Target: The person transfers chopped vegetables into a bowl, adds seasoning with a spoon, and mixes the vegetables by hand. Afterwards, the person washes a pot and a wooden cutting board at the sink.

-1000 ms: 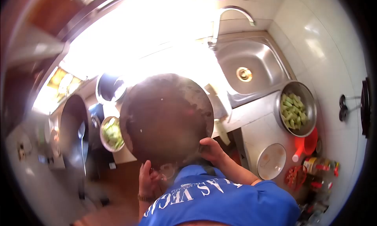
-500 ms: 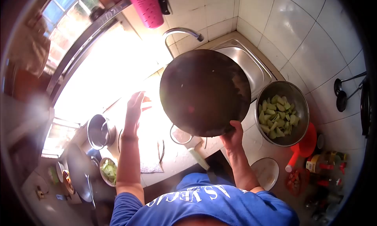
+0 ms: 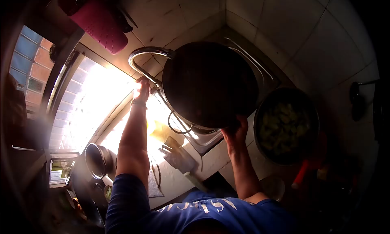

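Note:
A large dark round pan (image 3: 209, 85) hangs over the sink (image 3: 209, 142) and hides most of its basin. My right hand (image 3: 235, 132) grips the pan at its lower edge. My left hand (image 3: 141, 89) reaches to the base of the curved metal faucet (image 3: 150, 51), its fingers closed around something there that glare hides. The faucet's spout end meets the pan's upper left edge in view. A wire ring handle shows at the pan's lower left.
Right of the pan sits a bowl of cut green vegetable pieces (image 3: 286, 126). A cleaver (image 3: 180, 158) lies on the counter below the sink. A metal pot (image 3: 97, 161) stands at left, and a pink perforated holder (image 3: 99, 24) hangs on the wall.
The pan has moved right and up from the counter to over the sink. My left hand let go of it and moved up to the faucet base. The picture has darkened.

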Demonstrator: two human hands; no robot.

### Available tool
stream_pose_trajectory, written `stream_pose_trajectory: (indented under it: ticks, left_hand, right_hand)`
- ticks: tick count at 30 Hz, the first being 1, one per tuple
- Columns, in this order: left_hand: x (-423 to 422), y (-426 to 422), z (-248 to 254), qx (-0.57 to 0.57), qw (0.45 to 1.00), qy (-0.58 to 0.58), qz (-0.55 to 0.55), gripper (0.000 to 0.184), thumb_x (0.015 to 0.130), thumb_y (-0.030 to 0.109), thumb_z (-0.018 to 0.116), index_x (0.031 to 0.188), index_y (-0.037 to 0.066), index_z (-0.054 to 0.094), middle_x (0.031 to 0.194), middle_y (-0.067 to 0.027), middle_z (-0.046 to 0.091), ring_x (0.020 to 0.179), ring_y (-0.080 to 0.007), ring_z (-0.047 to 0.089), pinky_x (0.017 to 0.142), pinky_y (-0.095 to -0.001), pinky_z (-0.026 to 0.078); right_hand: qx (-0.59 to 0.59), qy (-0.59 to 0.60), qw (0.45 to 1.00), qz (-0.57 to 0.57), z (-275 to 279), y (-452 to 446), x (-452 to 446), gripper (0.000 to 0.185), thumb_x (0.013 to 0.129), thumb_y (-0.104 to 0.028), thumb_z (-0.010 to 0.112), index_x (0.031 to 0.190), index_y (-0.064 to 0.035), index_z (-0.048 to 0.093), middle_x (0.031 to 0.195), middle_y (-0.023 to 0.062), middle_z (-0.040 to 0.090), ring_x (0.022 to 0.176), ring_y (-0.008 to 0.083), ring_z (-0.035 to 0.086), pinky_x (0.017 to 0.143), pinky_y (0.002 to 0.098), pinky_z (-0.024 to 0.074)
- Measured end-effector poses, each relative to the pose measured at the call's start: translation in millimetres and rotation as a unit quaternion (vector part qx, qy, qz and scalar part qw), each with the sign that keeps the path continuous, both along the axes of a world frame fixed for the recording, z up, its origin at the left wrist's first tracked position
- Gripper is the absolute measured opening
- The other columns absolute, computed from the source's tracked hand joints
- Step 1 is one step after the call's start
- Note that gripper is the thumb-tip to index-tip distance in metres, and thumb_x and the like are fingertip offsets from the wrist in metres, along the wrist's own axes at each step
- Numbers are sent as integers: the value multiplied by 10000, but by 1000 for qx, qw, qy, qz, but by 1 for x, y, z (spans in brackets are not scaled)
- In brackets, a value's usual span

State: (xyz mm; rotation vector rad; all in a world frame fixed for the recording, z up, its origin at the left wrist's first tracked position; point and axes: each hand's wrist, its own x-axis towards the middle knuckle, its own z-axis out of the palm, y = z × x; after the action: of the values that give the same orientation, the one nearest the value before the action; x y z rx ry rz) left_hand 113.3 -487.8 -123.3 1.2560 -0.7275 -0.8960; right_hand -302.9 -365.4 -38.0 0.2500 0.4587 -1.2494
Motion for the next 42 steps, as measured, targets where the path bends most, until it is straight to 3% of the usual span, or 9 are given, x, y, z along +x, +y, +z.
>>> stream_pose_trajectory:
  ticks: [5, 10, 12, 15, 26, 28, 33, 36, 42]
  left_hand:
    - [-114, 43, 78, 23, 974, -36, 221, 163, 784, 70, 461, 935, 31, 508, 845, -58, 537, 705, -131, 528, 586, -258, 478]
    - [-157, 69, 95, 12, 986, -115, -123, 435, 900, 391, 484, 1162, 43, 477, 1069, -95, 567, 943, -195, 583, 761, -337, 519]
    - [-165, 62, 102, 76, 954, 204, -205, 545, 916, 499, 400, 1226, 57, 473, 1191, -103, 537, 987, -211, 574, 810, -331, 498]
    - [-180, 46, 111, 11, 903, 349, -251, 554, 927, 498, 366, 1236, 53, 478, 1173, -96, 559, 1012, -213, 564, 868, -342, 469]
    - [-161, 106, 131, 85, 918, 325, -209, 507, 943, 423, 364, 1181, 7, 527, 1058, -97, 616, 929, -197, 594, 824, -310, 481]
    - [-158, 113, 128, 129, 906, 345, -210, 533, 939, 440, 350, 1149, -11, 541, 1023, -121, 625, 902, -200, 602, 812, -302, 482]
    - [-134, 119, 97, 55, 803, 451, -386, 525, 927, 435, 400, 1110, -39, 531, 1026, -161, 607, 949, -250, 587, 810, -347, 487]
    - [-112, 112, 77, 174, 959, 212, -68, 424, 875, 347, 540, 1098, -8, 477, 1029, -166, 575, 911, -273, 591, 758, -374, 509]
    - [-46, 23, 40, 200, 938, -101, 263, 541, 849, 402, 464, 1194, -14, 434, 1135, -191, 513, 1012, -306, 492, 840, -430, 414]
  right_hand:
    - [-11, 159, 985, 69, -5, -14, -2, 209, 807, -219, 569, 979, -107, 533, 890, 20, 526, 787, 130, 534, 614, 214, 464]
    - [-49, 177, 983, 1, 3, -36, 5, 322, 761, -89, 621, 1053, -116, 490, 933, 11, 505, 794, 99, 505, 594, 201, 448]
    - [-36, 95, 995, 10, -1, -38, 4, 382, 737, -24, 634, 1073, -114, 475, 933, 13, 499, 795, 100, 499, 601, 202, 450]
    - [-191, 323, 926, -50, -15, -35, 12, 471, 696, 52, 639, 1098, -111, 454, 929, 14, 498, 810, 104, 497, 611, 222, 460]
    - [36, -14, 996, 76, -11, 9, 9, 453, 742, -92, 674, 1129, -110, 439, 1022, 55, 497, 922, 154, 506, 700, 247, 470]
    - [-166, 361, 907, 139, -12, 30, 4, 448, 749, -89, 668, 1137, -117, 446, 1034, 57, 505, 969, 157, 496, 743, 255, 461]
    - [-42, 125, 986, 103, -1, 22, -9, 386, 788, -120, 625, 1139, -123, 465, 1048, 62, 531, 979, 165, 510, 781, 281, 454]
    - [-76, 122, 986, 85, -18, 15, -22, 287, 767, -160, 606, 1025, -45, 556, 1026, 70, 561, 973, 183, 532, 827, 296, 456]
    - [-54, 286, 956, 34, 25, 1, -25, 439, 703, -182, 622, 1120, -64, 553, 1089, 56, 560, 997, 206, 527, 839, 332, 449]
